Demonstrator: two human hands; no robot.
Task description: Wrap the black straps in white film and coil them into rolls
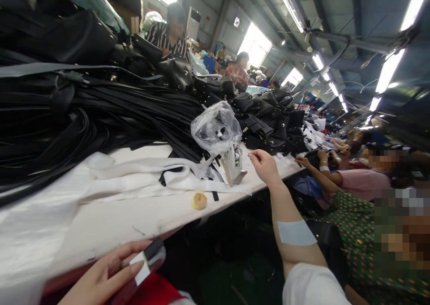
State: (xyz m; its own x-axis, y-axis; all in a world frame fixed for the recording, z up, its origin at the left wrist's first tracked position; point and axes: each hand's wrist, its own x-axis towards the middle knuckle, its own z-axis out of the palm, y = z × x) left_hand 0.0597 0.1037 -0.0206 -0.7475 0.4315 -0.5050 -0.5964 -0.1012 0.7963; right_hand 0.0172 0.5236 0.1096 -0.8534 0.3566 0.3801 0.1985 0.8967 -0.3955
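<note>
Low in the view, my left hand (110,269) is closed on a small piece with a black end and a white label-like patch (140,269); its kind is unclear. My right hand (265,165) is held out over the table's near edge, thumb and fingertips pinched together. Whatever may be between those fingertips is too small to make out. Just left of it lie a clear plastic bag (217,128) with coiled material inside and a few small tools or strips. A round yellow tape-like roll (199,200) rests on the white table (134,222) between my hands.
Long black straps (134,101) are heaped at the left, with white strips (134,170) before them. Black bags (265,121) pile up along the table's far side. Co-workers sit close on my right, one in a green dotted garment (356,233); others work across the table.
</note>
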